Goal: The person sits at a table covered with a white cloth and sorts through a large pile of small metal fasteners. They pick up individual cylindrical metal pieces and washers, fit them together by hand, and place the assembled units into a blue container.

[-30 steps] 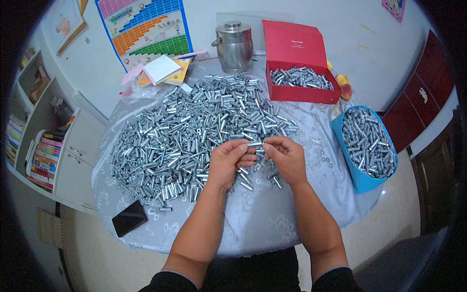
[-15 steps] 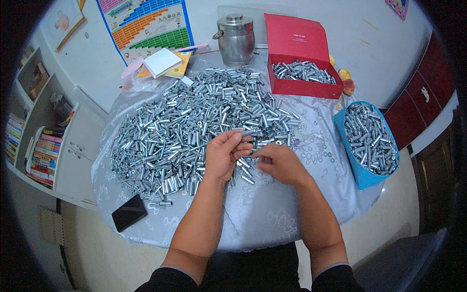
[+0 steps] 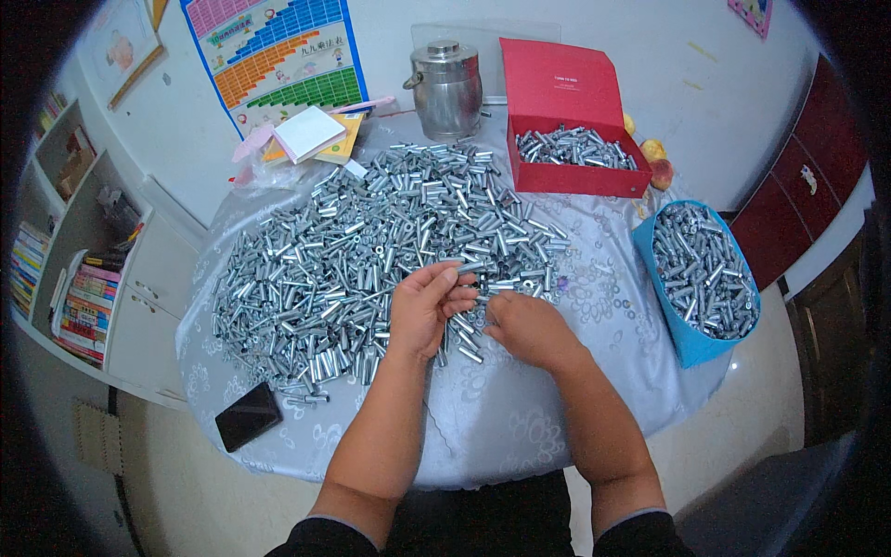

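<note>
A big heap of small silver metal tubes (image 3: pixel 371 251) covers most of the round table with its pale patterned cloth (image 3: pixel 520 418). My left hand (image 3: pixel 425 306) is at the heap's near edge, palm turned toward me, fingers curled around a few tubes. My right hand (image 3: pixel 524 327) lies just to its right, knuckles up, fingers closed on the loose tubes at the heap's edge; what it holds is hidden. The two hands almost touch.
An open red box (image 3: pixel 566 130) at the back and a blue bin (image 3: pixel 694 278) at the right hold more tubes. A steel pot (image 3: pixel 448 88) and notepads (image 3: pixel 311 135) stand at the back. A black phone (image 3: pixel 248 417) lies near the front left edge. Shelves stand left.
Both hands have dropped closer to the table and nearer to me. My right hand has turned knuckles-up onto the loose tubes, while my left has curled around a few.
</note>
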Demonstrator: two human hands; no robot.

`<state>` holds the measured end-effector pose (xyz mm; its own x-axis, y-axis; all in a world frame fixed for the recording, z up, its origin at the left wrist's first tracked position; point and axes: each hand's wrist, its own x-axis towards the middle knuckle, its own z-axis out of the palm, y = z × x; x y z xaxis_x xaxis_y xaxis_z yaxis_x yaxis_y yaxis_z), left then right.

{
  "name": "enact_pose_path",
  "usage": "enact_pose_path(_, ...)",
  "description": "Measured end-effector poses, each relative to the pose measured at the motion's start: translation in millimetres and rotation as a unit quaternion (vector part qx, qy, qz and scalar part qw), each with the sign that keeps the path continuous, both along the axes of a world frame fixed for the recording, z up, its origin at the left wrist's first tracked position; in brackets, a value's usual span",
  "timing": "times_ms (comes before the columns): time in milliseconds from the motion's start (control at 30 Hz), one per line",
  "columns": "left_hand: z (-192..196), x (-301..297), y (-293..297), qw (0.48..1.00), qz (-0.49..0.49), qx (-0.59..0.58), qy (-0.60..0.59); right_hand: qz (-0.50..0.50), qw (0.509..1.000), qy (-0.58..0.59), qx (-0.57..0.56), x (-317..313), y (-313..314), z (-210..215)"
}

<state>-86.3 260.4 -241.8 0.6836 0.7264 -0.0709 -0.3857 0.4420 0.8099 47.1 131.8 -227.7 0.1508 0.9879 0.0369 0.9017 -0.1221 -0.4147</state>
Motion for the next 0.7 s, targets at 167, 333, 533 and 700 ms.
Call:
enact_pose_path(167, 0, 0, 0, 1.000, 0.004, 0.004, 0.011, -0.150, 0.949, 0.222, 0.165, 12, 0, 5)
enact_pose_path(333, 1, 2, -5, 0.999, -0.006, 0.019, 0.034, -0.195, 0.794, 0.498, 0.289, 13, 8, 0)
enact_pose_path(533, 1, 3, -5, 0.999, -0.016, 0.026, 0.030, -0.139, 0.783, 0.528, 0.297, 12, 9, -5)
enact_pose_path(700, 3, 4, -7, 0.998, -0.009, 0.039, 0.050, -0.150, 0.784, 0.522, 0.301, 5, 9, 2)
